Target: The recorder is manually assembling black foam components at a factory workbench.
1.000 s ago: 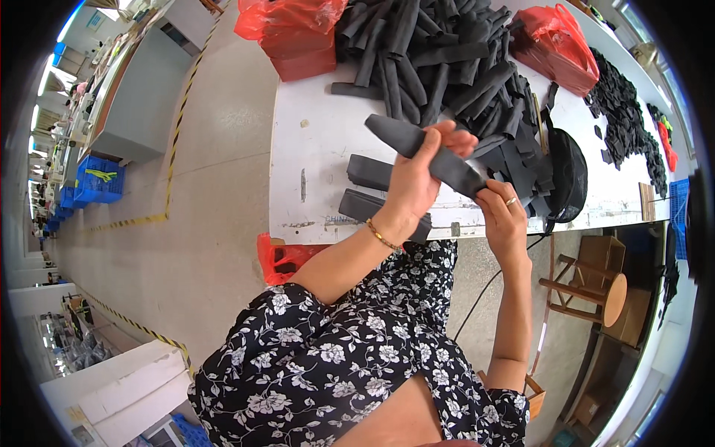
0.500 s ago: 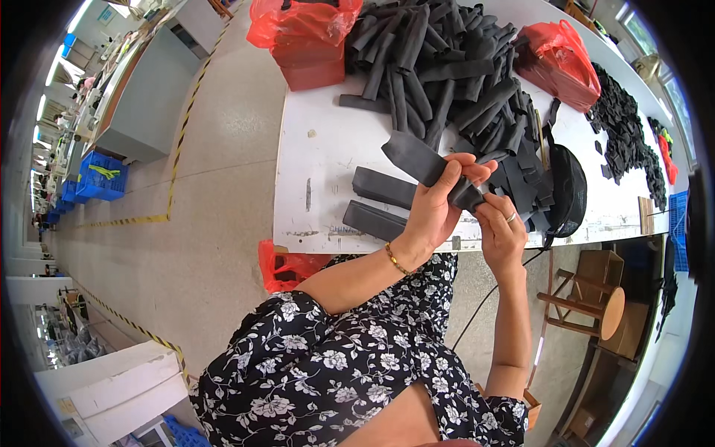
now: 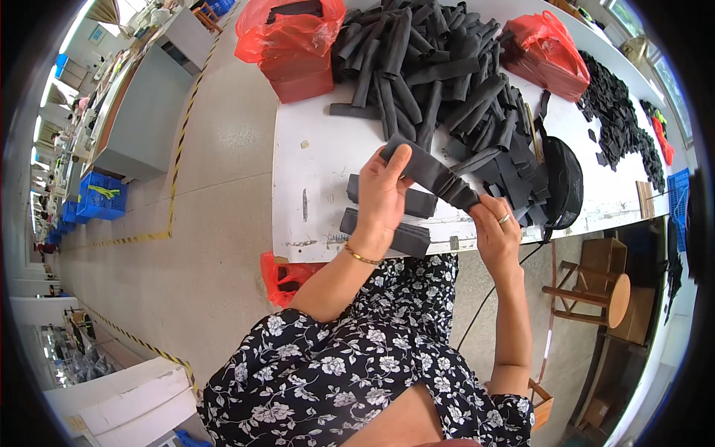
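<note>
A dark grey strip of fabric-like material (image 3: 430, 172) is stretched between my two hands above the white table's front edge. My left hand (image 3: 384, 182) pinches its upper left end, thumb on top. At the lower right end, the fingers of my right hand (image 3: 494, 226) grip it; a ring shows on one finger. Creases run across the strip near the right hand. Beneath and beside my left hand lie two neat stacks of similar dark strips, one farther (image 3: 418, 203) and one nearer (image 3: 408, 237). A big heap of rolled dark strips (image 3: 417, 67) covers the table beyond.
Red plastic bags stand at the back left (image 3: 294, 63) and back right (image 3: 547, 56) of the white table (image 3: 294, 160). A black mesh object (image 3: 566, 182) lies right of flat dark pieces (image 3: 518, 179). A wooden stool (image 3: 614, 298) stands on the floor at right.
My left hand has slid left and up along the strip to its far end, leaving it stretched out. My right hand keeps its grip at the other end. The view has shifted slightly.
</note>
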A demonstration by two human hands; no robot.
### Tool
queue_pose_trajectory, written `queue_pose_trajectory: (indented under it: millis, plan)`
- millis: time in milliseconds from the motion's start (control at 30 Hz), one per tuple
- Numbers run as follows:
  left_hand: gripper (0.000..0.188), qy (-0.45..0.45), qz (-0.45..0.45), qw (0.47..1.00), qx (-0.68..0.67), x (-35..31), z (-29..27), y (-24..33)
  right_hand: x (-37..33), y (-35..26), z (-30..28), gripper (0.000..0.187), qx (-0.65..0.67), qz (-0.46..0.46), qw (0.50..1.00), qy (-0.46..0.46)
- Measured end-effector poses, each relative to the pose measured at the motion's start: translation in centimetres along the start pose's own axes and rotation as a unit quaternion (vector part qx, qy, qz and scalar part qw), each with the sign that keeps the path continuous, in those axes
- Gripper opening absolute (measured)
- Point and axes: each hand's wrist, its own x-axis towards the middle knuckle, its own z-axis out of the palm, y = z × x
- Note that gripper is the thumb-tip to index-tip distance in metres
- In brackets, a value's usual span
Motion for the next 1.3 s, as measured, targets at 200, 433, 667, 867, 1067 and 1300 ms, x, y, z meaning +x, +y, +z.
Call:
queue_pose_trajectory:
  millis: [200,433,667,867,1067,1300]
  plan:
    - [0.018,-0.050,0.058,0.995,0.064,-1.0,-0.1,1.9,-0.5,-0.6,-0.4,0.032,-0.001,-0.045,0.999,0.011]
    - [0.017,-0.064,0.059,0.994,0.072,-1.1,-0.4,2.2,-0.5,-0.8,-0.4,0.033,-0.002,-0.074,0.997,0.016]
    - [0.019,-0.053,0.049,0.996,0.054,-1.4,-0.3,1.8,-0.7,-1.0,-0.3,0.032,-0.003,-0.064,0.998,0.011]
    - [0.023,-0.017,-0.004,0.996,0.086,-1.3,-0.5,1.5,-1.0,-0.8,0.0,0.031,0.011,-0.041,0.999,-0.006]
    - [0.024,-0.006,0.045,0.994,0.103,-1.2,-0.4,0.8,-0.3,-1.8,0.9,0.026,0.123,0.186,0.975,0.002]
    - [0.024,0.026,0.056,0.997,0.046,-0.6,-1.4,1.2,-1.3,-1.4,3.6,0.008,0.362,0.335,0.833,0.251]
